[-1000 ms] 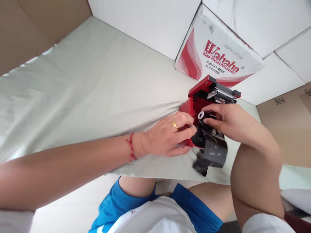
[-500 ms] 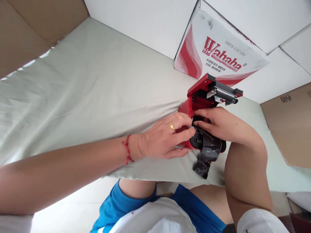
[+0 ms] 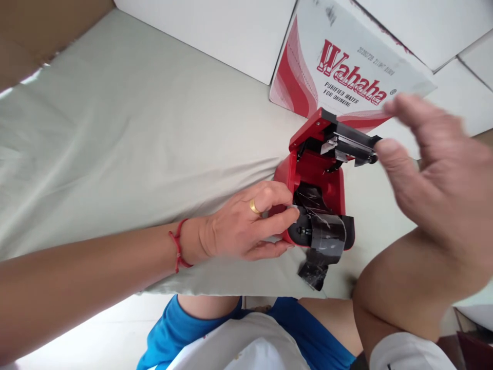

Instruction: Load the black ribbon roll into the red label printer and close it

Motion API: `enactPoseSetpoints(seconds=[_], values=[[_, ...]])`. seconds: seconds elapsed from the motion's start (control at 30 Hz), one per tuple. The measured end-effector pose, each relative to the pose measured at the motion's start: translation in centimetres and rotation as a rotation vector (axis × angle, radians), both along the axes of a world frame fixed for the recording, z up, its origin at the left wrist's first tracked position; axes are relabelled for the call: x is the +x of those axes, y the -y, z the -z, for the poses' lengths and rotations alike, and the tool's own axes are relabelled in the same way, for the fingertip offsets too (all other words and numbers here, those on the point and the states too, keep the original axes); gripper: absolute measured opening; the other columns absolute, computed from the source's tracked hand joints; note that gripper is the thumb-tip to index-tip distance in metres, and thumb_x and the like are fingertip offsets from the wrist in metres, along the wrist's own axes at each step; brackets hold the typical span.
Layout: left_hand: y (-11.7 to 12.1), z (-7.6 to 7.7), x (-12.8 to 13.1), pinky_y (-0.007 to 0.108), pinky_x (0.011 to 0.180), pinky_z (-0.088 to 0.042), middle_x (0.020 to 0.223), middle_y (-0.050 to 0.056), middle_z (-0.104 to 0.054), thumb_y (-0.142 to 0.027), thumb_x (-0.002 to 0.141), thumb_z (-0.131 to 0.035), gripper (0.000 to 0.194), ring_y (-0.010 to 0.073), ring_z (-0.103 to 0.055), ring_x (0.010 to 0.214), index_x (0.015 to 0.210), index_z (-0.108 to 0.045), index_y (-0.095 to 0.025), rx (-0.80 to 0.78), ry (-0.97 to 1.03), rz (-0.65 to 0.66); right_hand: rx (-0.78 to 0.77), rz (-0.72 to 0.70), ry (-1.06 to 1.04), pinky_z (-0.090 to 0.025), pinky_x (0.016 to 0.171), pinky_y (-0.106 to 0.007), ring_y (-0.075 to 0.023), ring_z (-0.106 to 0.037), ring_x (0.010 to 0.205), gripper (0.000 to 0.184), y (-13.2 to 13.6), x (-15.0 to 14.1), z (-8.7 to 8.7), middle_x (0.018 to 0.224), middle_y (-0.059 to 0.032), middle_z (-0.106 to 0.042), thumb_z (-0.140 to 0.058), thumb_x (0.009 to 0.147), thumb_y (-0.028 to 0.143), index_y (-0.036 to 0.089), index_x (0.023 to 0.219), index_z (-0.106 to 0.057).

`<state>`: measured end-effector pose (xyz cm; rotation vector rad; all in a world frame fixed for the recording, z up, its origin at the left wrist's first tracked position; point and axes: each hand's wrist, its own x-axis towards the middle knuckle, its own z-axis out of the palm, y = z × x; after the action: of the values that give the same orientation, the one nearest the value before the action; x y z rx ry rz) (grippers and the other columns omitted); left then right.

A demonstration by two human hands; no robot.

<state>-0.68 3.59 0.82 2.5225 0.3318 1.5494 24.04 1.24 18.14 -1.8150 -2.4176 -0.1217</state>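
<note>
A red tape dispenser (image 3: 283, 172) sits near the table's front edge, its hinged lid (image 3: 308, 133) tilted up and back. Under the lid runs a black bar with a metal strip. Dark, glossy tape (image 3: 327, 239) comes out of the red body, passes over the black front part and hangs down with a crumpled end. My left hand (image 3: 246, 221) is closed around the dispenser's left wall, thumb and fingers pressed on its edge. Raised to the right of the lid, my right hand (image 3: 442, 169) is open and blurred, holding nothing; its thumb appears close to the lid's right end.
Behind the dispenser stands a white and red Wahaha water carton (image 3: 346, 67). White boxes (image 3: 215, 36) line the back, and a brown cardboard box (image 3: 46, 31) stands at the far left. A pale green, wrinkled cloth (image 3: 134, 139) covers the table.
My right hand has left the inside of the dispenser and risen to the right, beside the raised lid. The dark tape inside is now exposed. My left hand keeps its hold; the view has shifted slightly.
</note>
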Motion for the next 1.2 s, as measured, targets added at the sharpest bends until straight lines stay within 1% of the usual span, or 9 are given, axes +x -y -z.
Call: enactPoseSetpoints(seconds=[0.17, 0.27, 0.43, 0.67, 0.77, 0.9, 1.0, 1.07, 1.2], values=[[0.2, 0.1, -0.3, 0.045, 0.094, -0.069, 0.116, 0.015, -0.068, -0.043, 0.104, -0.065, 0.032, 0.0295, -0.069, 0.117, 0.121, -0.069, -0.016, 0.070, -0.012, -0.066, -0.078, -0.035, 0.057, -0.058, 0.109, -0.048, -0.0317, -0.076, 0.125, 0.048, 0.1, 0.1, -2.0, 0.146, -0.0058, -0.075, -0.045, 0.114, 0.046, 0.034, 0.158, -0.062], [0.5, 0.1, -0.4, 0.044, 0.095, -0.069, 0.111, 0.011, -0.068, -0.041, 0.103, -0.067, 0.025, 0.0291, -0.067, 0.120, 0.116, -0.072, -0.020, 0.116, -0.005, -0.114, -0.081, -0.132, 0.061, -0.062, 0.083, -0.041, -0.0273, -0.082, 0.094, 0.039, 1.2, 0.4, -2.2, 0.119, -0.0048, -0.085, -0.050, 0.113, 0.042, 0.030, 0.142, -0.073], [0.8, 0.0, -0.4, 0.041, 0.089, -0.065, 0.113, 0.011, -0.071, -0.035, 0.099, -0.070, 0.022, 0.0269, -0.070, 0.110, 0.114, -0.072, -0.019, 0.123, -0.004, -0.144, -0.165, -0.203, 0.204, -0.039, 0.052, -0.033, -0.0185, -0.067, 0.055, 0.041, 1.8, -0.8, -0.9, 0.086, -0.0035, -0.084, -0.043, 0.113, 0.031, 0.024, 0.112, -0.083], [0.9, -0.4, -0.5, 0.039, 0.076, -0.066, 0.139, 0.028, -0.073, -0.043, 0.102, -0.068, 0.045, 0.0294, -0.079, 0.111, 0.132, -0.062, -0.010, 0.023, -0.121, -0.104, -0.176, -0.201, 0.293, -0.025, 0.051, -0.033, -0.0147, -0.046, 0.043, 0.045, 2.0, -1.5, -0.7, 0.067, -0.0031, -0.072, -0.036, 0.111, 0.028, 0.020, 0.102, -0.079], [1.0, -0.2, -0.5, 0.030, 0.061, -0.062, 0.145, 0.028, -0.072, -0.042, 0.103, -0.068, 0.059, 0.0251, -0.082, 0.104, 0.150, -0.051, -0.010, -0.047, -0.106, -0.071, -0.202, -0.225, 0.379, -0.021, 0.049, -0.033, -0.0135, -0.034, 0.039, 0.039, 2.1, -2.3, -0.7, 0.054, -0.0006, -0.058, -0.039, 0.106, 0.019, 0.020, 0.084, -0.071], [1.1, 0.2, -0.4, 0.027, 0.061, -0.062, 0.144, 0.026, -0.073, -0.041, 0.099, -0.074, 0.075, 0.0235, -0.084, 0.101, 0.161, -0.040, -0.014, -0.082, -0.068, -0.053, -0.218, -0.258, 0.481, -0.015, 0.048, -0.034, -0.0130, -0.024, 0.039, 0.027, 2.0, -3.8, -0.5, 0.048, 0.0017, -0.043, -0.047, 0.094, 0.010, 0.021, 0.073, -0.059], [0.9, 0.1, -0.4, 0.028, 0.065, -0.064, 0.142, 0.025, -0.075, -0.043, 0.099, -0.073, 0.061, 0.0238, -0.083, 0.099, 0.148, -0.052, -0.015, -0.051, -0.077, -0.057, -0.234, -0.257, 0.468, -0.015, 0.048, -0.034, -0.0131, -0.023, 0.039, 0.028, 1.6, -3.9, -0.6, 0.047, 0.0014, -0.040, -0.045, 0.095, 0.013, 0.022, 0.071, -0.058], [0.7, 0.0, -0.5, 0.026, 0.061, -0.062, 0.140, 0.024, -0.075, -0.045, 0.099, -0.072, 0.046, 0.0177, -0.080, 0.080, 0.133, -0.060, -0.016, -0.011, -0.092, -0.068, -0.255, -0.217, 0.418, -0.019, 0.048, -0.034, -0.0141, -0.030, 0.039, 0.034, 1.2, -3.3, -0.8, 0.048, 0.0001, -0.045, -0.042, 0.100, 0.018, 0.022, 0.073, -0.063], [0.2, -0.2, -0.7, 0.024, 0.055, -0.058, 0.138, 0.022, -0.076, -0.044, 0.100, -0.073, 0.033, 0.0093, -0.065, 0.059, 0.118, -0.065, -0.018, 0.026, -0.092, -0.053, -0.278, -0.164, 0.240, -0.032, 0.051, -0.034, -0.0175, -0.052, 0.046, 0.043, 1.0, -1.8, -0.9, 0.061, -0.0023, -0.065, -0.036, 0.110, 0.031, 0.024, 0.101, -0.078]])
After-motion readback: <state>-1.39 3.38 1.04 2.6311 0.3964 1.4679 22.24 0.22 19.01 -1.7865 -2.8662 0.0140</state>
